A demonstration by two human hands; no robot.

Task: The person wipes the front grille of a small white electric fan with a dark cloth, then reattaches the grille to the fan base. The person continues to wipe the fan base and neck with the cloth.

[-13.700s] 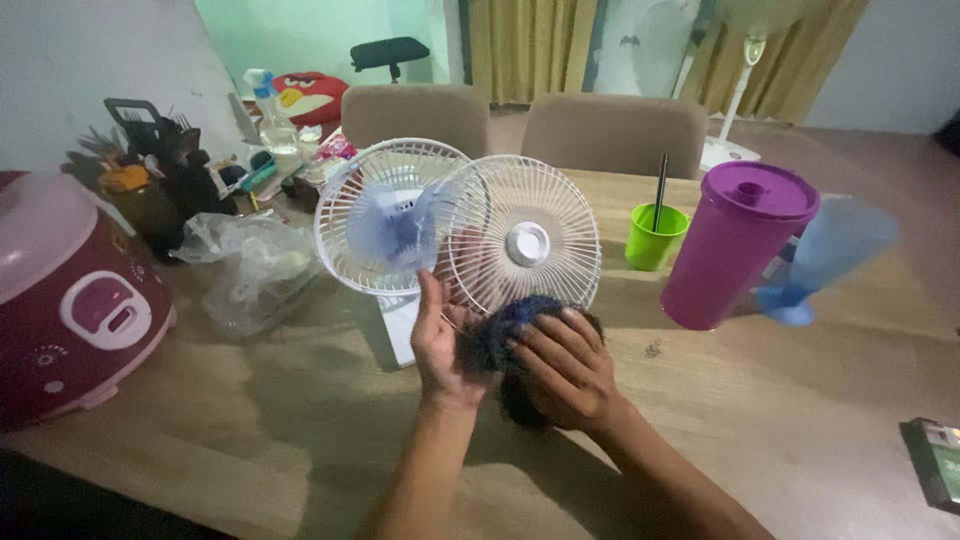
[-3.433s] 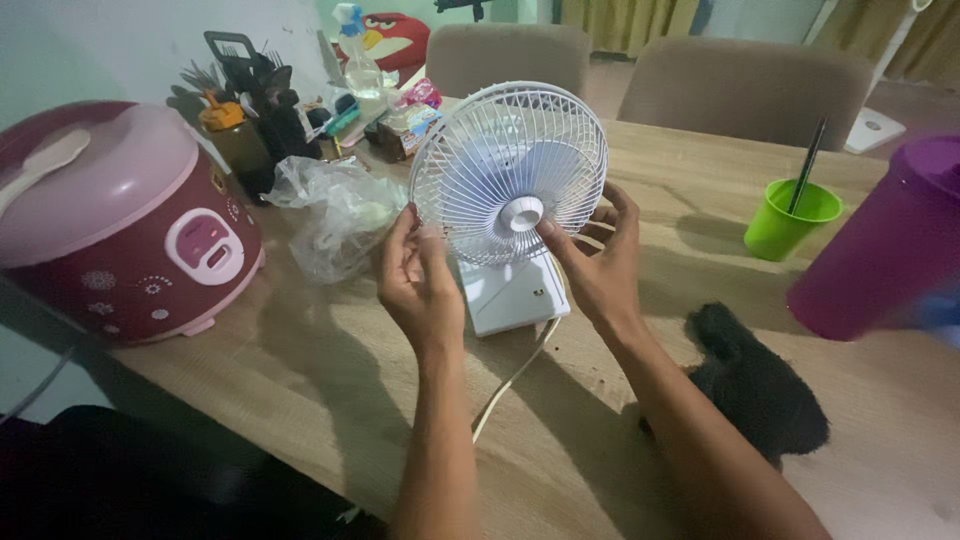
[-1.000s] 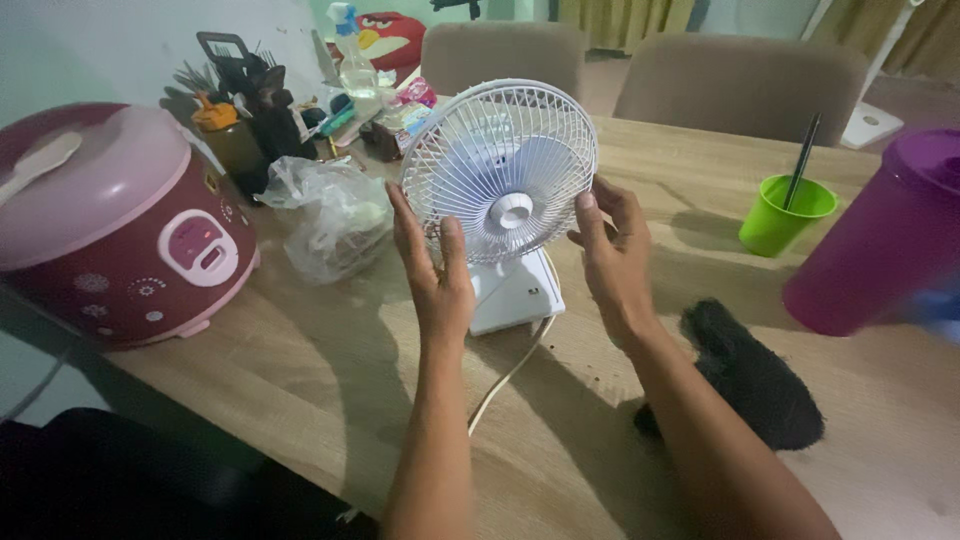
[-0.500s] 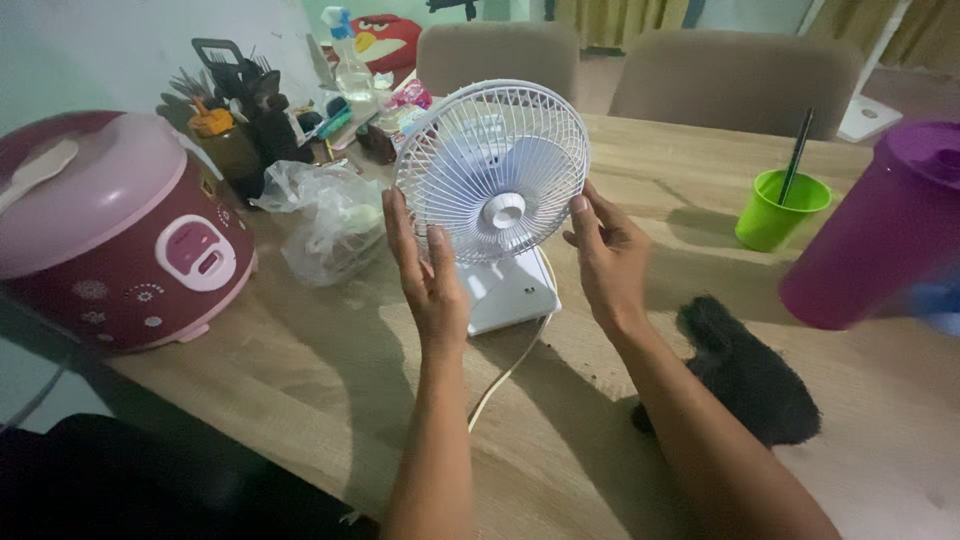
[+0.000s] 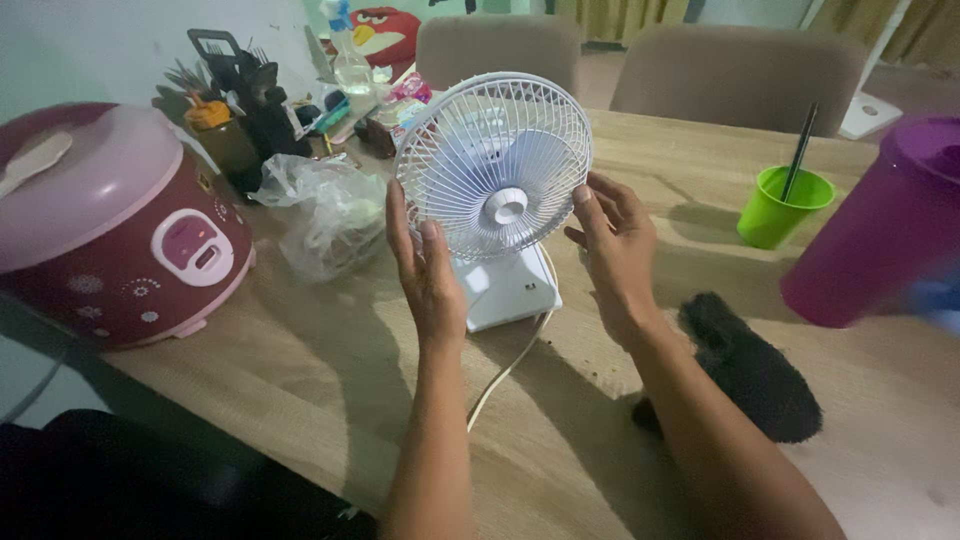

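- At the middle of the wooden table stands a small white desk fan, its round wire grille facing the person and tilted slightly back on a white square base, with a white cord trailing toward the near edge.
- The left hand is unclenched, fingers straight and upright, its fingertips at the grille's lower left rim; it clasps nothing.
- The right hand is likewise spread, its thumb and fingertips touching the grille's right rim, with no closed grasp on it.
- The fan lies directly between the two palms and just beyond them; both hands sit about equally near, one to each side of the grille's hub.
- A dark fuzzy cloth lies on the table right of the right forearm, apart from the fan.
- A pink rice cooker stands far left, a crumpled clear plastic bag just left of the fan, and a green cup and purple pitcher at the right.
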